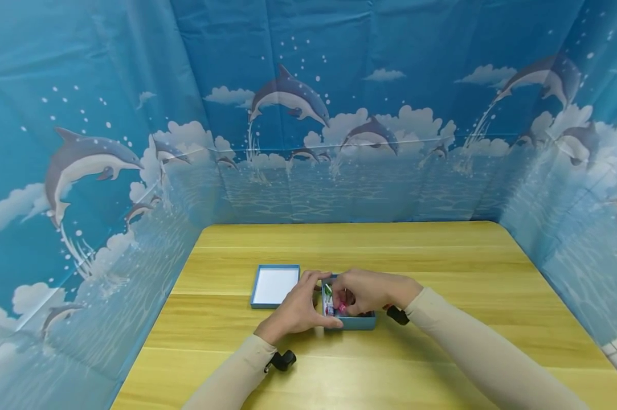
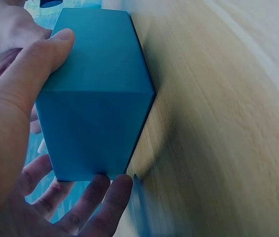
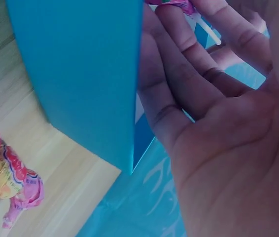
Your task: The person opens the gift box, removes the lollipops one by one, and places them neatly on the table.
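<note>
A blue box point(image 1: 356, 323) stands uncovered on the table, with lollipops point(image 1: 329, 296) in green, red and white wrappers inside it. My left hand point(image 1: 300, 304) holds the box at its left end, thumb on the near wall and fingers reaching to the far side; the left wrist view shows the thumb and fingertips against the blue walls. Inside the box, my right hand point(image 1: 362, 289) pinches a pink-wrapped lollipop point(image 3: 171, 4). Its white stick point(image 3: 208, 28) shows between the fingers in the right wrist view. The hand hides much of the box's contents.
The box's lid point(image 1: 276, 286) lies left of the box, white inside up. Wrapped candies point(image 3: 6, 173) in red, yellow and pink lie on the table beside the box, mostly behind my right wrist in the head view. A dolphin-print curtain point(image 1: 339, 188) surrounds the wooden table point(image 1: 390, 370).
</note>
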The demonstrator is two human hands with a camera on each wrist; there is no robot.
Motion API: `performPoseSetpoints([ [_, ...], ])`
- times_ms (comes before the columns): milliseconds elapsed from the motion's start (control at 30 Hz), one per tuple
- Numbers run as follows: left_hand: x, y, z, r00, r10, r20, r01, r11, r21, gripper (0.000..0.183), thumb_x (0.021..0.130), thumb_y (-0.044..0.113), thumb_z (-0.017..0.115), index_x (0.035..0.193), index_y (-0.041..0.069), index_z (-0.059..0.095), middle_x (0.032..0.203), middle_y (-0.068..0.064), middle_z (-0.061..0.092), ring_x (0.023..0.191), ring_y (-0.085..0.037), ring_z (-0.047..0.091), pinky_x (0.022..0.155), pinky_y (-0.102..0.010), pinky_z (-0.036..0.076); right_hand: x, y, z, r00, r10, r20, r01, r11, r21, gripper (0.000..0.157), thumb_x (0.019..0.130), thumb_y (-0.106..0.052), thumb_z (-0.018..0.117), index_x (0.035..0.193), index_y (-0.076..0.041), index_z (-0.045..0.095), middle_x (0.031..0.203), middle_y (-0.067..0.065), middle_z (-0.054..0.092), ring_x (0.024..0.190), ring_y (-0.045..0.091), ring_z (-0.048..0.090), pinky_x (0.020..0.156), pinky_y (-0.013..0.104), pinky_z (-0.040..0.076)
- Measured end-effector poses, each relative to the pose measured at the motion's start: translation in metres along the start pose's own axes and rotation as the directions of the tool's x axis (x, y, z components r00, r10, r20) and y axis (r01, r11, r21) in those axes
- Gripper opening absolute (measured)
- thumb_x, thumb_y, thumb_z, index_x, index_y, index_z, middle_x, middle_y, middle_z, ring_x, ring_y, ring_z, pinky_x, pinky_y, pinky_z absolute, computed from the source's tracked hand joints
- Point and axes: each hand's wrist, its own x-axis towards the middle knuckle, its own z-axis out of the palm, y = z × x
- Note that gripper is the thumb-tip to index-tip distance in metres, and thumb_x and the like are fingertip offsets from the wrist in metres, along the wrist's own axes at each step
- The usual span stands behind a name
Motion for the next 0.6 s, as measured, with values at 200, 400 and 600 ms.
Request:
performPoseSetpoints([
  [200,0.001,0.001,0.001,1.000,-0.001,-0.003,0.001,1.000,0.007,0.113,0.087,0.057,0.104,0.178,0.029,0.044,0.167,-0.005,0.051,0.150,-0.026,0.064,0.117,-0.050,0.060,-0.010,0.000,-0.001,0.998,-0.028,-0.051,0.028,1.000,-0.011,0.013,0.104,-0.004,0.081,0.110,-0.015,0.080,0.100,-0.002,0.073,0.081,0.009,0.064,0.073,0.021,0.058],
  [400,0.001,0.002,0.003,1.000,-0.007,0.008,0.007,1.000,0.008,0.113,0.087,0.058,0.103,0.178,0.029,0.043,0.168,-0.005,0.050,0.149,-0.027,0.065,0.116,-0.051,0.061,-0.023,-0.005,-0.001,0.993,0.017,-0.112,-0.013,0.999,0.040,0.013,0.108,-0.008,0.080,0.119,-0.015,0.082,0.113,-0.002,0.069,0.094,0.003,0.071,0.086,0.027,0.067],
  [600,0.000,0.004,0.002,1.000,-0.016,-0.004,0.016,1.000,0.014,0.114,0.086,0.058,0.104,0.178,0.029,0.044,0.168,-0.006,0.050,0.147,-0.028,0.066,0.115,-0.050,0.061,-0.029,-0.006,0.005,0.984,0.014,-0.178,0.003,0.995,0.097,0.011,0.110,-0.009,0.079,0.120,-0.013,0.081,0.132,0.008,0.069,0.096,0.002,0.076,0.088,0.031,0.071],
])
